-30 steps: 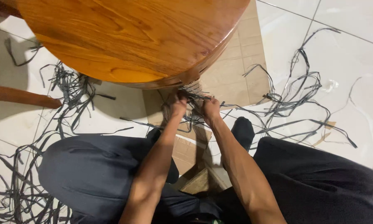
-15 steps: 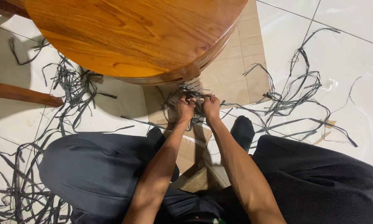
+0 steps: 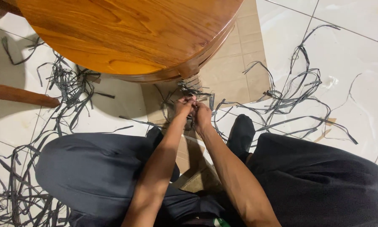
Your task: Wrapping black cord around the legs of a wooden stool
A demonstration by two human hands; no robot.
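My left hand [image 3: 182,106] and my right hand [image 3: 202,113] are close together, almost touching, just below the rim of a round wooden stool seat [image 3: 126,33]. Both pinch dark grey flat strips [image 3: 191,93] that run up to the stool's leg [image 3: 190,79], where more strips are wrapped. The fingertips are partly hidden by the tangle. My knees in dark trousers [image 3: 92,168] spread to either side, and my dark-socked foot [image 3: 241,134] rests on the floor to the right of my hands.
Loose grey strips [image 3: 294,92] lie scattered over the white tiled floor at right and in a heap [image 3: 63,88] at left. Flattened cardboard [image 3: 235,67] lies under the stool. A second wooden leg [image 3: 21,96] lies at the left edge.
My hands have drawn back from the stool leg toward me and come closer together, pulling the strips along. The view has shifted slightly.
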